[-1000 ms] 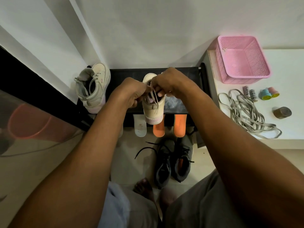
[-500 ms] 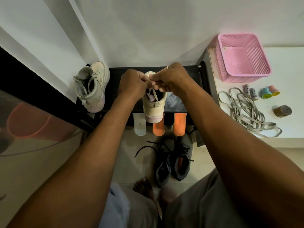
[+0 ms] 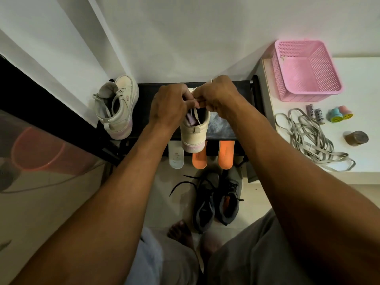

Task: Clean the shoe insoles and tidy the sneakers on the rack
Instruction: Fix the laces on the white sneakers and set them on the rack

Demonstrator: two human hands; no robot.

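A cream sneaker (image 3: 194, 134) with a pink heel stands on the black rack (image 3: 223, 126), heel towards me. My left hand (image 3: 171, 105) and my right hand (image 3: 218, 95) meet above its opening, and each pinches its pale lace (image 3: 196, 118). The matching cream sneaker (image 3: 117, 108) lies tilted at the rack's left end. On a lower shelf lie a white insole (image 3: 175, 155) and two orange insoles (image 3: 226, 154). A pair of dark grey sneakers (image 3: 218, 200) with loose black laces sits on the floor below.
A white counter (image 3: 366, 83) to the right carries a pink mesh basket (image 3: 306, 68), a tangle of grey laces (image 3: 308, 138), small coloured stamps (image 3: 339, 114) and a brown cylinder (image 3: 356, 137). The wall stands right behind the rack. My bare feet (image 3: 181, 231) are on the tiled floor.
Both hands have moved slightly farther back over the sneaker and closer together while holding the lace. The sneaker has shifted a little back on the rack.
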